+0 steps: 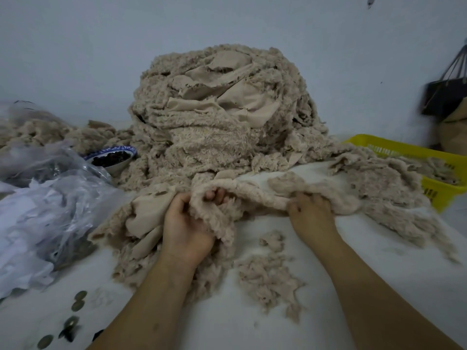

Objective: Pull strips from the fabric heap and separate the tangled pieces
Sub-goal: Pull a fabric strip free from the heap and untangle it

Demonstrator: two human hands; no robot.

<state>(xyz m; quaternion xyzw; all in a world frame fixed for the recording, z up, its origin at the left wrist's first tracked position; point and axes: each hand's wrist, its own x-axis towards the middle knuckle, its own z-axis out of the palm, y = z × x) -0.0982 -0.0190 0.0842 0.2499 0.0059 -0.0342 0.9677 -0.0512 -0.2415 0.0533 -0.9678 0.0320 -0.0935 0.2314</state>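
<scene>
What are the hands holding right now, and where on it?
One fluffy beige strip: the left hand bunches its left part, the right hand clutches its edge further right.

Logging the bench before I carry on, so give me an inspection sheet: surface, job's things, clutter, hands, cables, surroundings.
Surface: white table, loose fluff scraps on it.
Job's things: tall fabric heap; one fleecy strip stretched between both hands.
Clutter: plastic bags, bowl of dark bits, round discs, yellow basket.
Hands: left hand and right hand each grip the strip.
Cables: nothing seen.
Surroundings: pale wall; dark bag hanging at right.
</scene>
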